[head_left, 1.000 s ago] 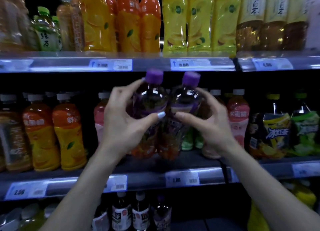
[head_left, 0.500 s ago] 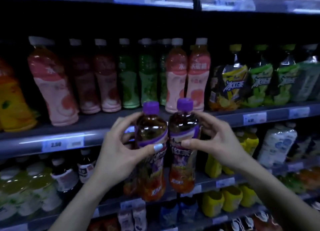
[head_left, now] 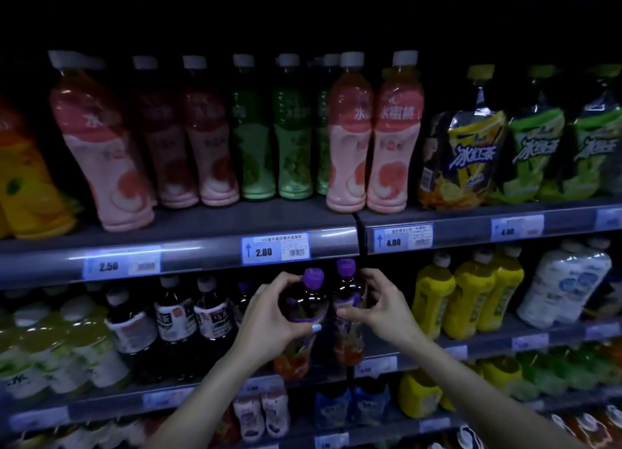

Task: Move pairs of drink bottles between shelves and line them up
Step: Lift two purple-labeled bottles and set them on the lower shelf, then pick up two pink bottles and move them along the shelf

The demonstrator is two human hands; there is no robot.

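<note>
Two purple-capped drink bottles stand side by side in my hands, in front of the lower shelf [head_left: 498,342]. My left hand [head_left: 269,324] is wrapped around the left purple-capped bottle [head_left: 307,305]. My right hand [head_left: 383,305] grips the right purple-capped bottle [head_left: 346,289], which sits slightly higher and further in. Both bottles are upright with their bases near the shelf's front edge, in the gap between the dark bottles and the yellow bottles. Whether the bases touch the shelf is hidden by my hands.
Dark white-labelled bottles [head_left: 175,317] stand left of the gap, yellow bottles [head_left: 468,294] right of it. The shelf above [head_left: 202,246] carries pink bottles [head_left: 370,135], green bottles [head_left: 289,135] and pouch packs [head_left: 471,152]. More bottles fill the shelf below.
Both hands have carried the two bottles down from the upper shelf level to the lower shelf, and further in toward the gap. The view has tilted down with them.
</note>
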